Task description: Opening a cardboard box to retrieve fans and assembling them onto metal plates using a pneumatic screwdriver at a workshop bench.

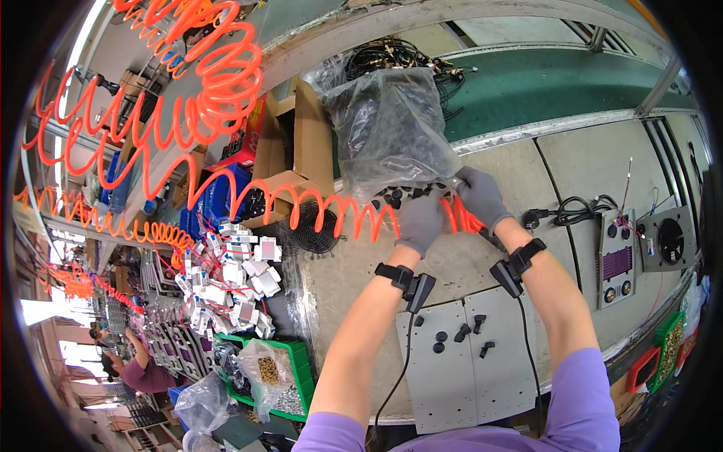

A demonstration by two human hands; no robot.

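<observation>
Grey-gloved left hand (420, 222), knit-textured, sits at the worktop's far edge, fingers bent down nr the mouth of a crinkled, translucent plastic bag (392, 128); can't tell if it grips anything. Grey-gloved right hand (482, 197) is half curled, fingertips at the bag's R lower corner; can't tell if it's pinching the film.

Bag bulges w/ dark pcs & lies across the far edge of the flat, scuffed grey worktop (339, 282); small black moulded parts (395, 197) show at its mouth. Glossy orange coiled hose (331, 215) runs in from the L, its loops showing again btwn the hands. Boxy black modules (422, 292) are strapped to both wrists.

At the near edge, 2 smooth grey sheet-metal plates (437, 384) w/ small holes lie side by side, bearing 2 round black discs (439, 348) plus knobby black plastic pcs (480, 324). L edge: heap of white boxy units (241, 279) w/ red wires, green plastic bin (303, 369) below. Toward R edge: purple-and-silver panel (617, 261), square metal fan plate (669, 239) beside it.
</observation>
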